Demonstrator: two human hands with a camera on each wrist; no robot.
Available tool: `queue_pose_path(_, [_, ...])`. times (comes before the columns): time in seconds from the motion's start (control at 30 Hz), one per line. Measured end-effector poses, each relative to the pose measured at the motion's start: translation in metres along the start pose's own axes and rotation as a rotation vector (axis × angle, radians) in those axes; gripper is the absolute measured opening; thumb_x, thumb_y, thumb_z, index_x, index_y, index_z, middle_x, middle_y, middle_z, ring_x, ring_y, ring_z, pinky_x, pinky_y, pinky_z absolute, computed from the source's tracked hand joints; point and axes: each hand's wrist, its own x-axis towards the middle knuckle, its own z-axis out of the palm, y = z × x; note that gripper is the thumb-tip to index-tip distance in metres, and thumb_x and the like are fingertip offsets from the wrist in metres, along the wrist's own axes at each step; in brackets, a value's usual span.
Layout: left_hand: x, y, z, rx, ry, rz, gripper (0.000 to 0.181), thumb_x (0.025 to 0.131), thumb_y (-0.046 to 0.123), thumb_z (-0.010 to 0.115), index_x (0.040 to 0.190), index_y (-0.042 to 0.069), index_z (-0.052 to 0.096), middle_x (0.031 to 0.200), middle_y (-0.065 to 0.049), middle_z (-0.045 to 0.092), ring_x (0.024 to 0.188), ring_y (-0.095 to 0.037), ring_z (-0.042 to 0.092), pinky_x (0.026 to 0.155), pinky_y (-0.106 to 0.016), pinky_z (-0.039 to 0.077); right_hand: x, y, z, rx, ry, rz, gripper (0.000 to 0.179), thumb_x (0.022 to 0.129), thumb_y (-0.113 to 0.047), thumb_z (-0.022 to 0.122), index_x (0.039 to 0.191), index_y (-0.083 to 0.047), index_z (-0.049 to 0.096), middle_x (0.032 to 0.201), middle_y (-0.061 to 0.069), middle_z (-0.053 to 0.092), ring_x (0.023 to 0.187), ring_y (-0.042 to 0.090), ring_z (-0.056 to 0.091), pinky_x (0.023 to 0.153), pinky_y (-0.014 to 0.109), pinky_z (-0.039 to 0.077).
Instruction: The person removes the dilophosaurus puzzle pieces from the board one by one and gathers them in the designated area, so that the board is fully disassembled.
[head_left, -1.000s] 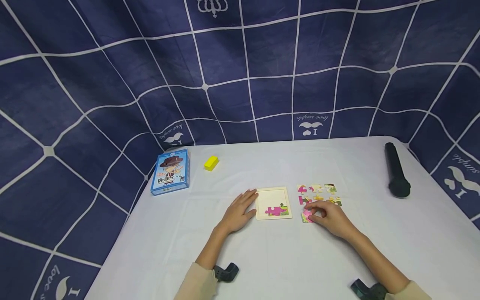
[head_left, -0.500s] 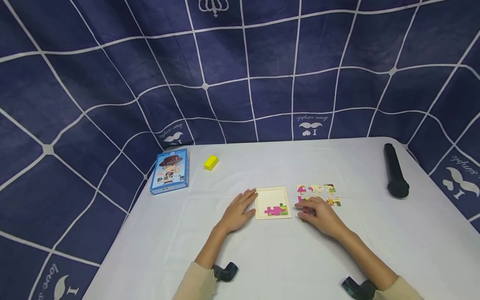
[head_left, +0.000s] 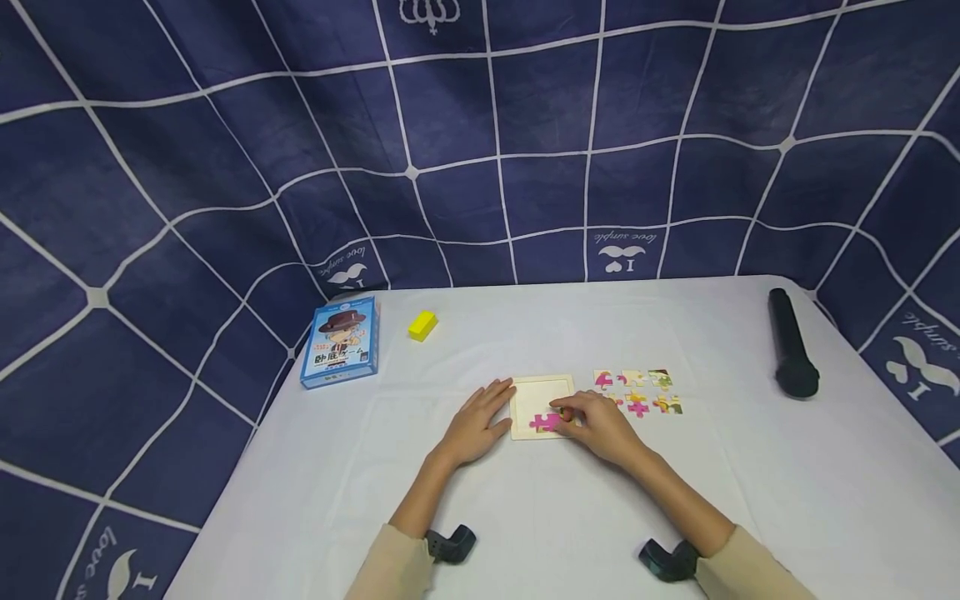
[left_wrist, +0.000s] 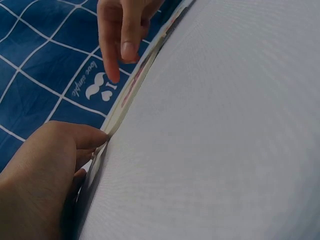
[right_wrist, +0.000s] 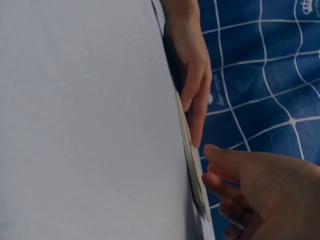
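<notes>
A shallow square puzzle tray (head_left: 532, 393) lies flat on the table with pink and green pieces (head_left: 546, 422) fitted along its lower right. My left hand (head_left: 472, 429) rests at the tray's left edge, fingers extended; its thumb (left_wrist: 92, 134) touches the rim in the left wrist view. Over the tray's right side, my right hand (head_left: 609, 432) pinches a puzzle piece, mostly hidden by the fingers, with only a reddish bit showing in the head view. Several loose jigsaw pieces (head_left: 637, 408) lie in two rows right of the tray, partly behind the right hand.
A blue card-game box (head_left: 341, 342) lies at the table's back left, a yellow block (head_left: 422, 326) beside it. On the far right lies a black microphone-shaped object (head_left: 792, 346). Dark blue gridded cloth (head_left: 540, 192) hangs behind the white table (head_left: 480, 342).
My right hand has moved left from the loose pieces to the tray, and the nearest pink piece has left its spot on the table. The left hand has stayed put.
</notes>
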Motion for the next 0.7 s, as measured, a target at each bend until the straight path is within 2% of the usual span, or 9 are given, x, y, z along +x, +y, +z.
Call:
queue_pose_path(0.33, [-0.0001, 0.0002, -0.0015, -0.003, -0.006, -0.004, 0.054, 0.093, 0.029, 0.048, 0.143, 0.012, 0.036, 0.15, 0.002, 0.026, 0.138, -0.015, 0.018, 0.112, -0.031, 0.011, -0.0006, 0.0, 0.0044, -0.079, -0.042, 0.024, 0.026, 0.076, -0.019, 0.076, 0.101, -0.014, 0.072, 0.078, -0.008, 0.054, 0.068, 0.008, 0.046, 0.06, 0.024, 0.039])
queue_pose_path(0.7, [-0.0001, 0.0001, -0.001, -0.01, -0.004, -0.007, 0.054, 0.093, 0.029, 0.049, 0.143, 0.012, 0.036, 0.15, 0.003, 0.026, 0.138, -0.013, 0.017, 0.112, -0.03, 0.01, 0.0008, 0.0034, 0.0054, 0.016, -0.051, 0.034, 0.022, 0.076, -0.016, 0.076, 0.097, -0.015, 0.069, 0.082, -0.008, 0.057, 0.076, 0.01, 0.049, 0.066, 0.028, 0.043])
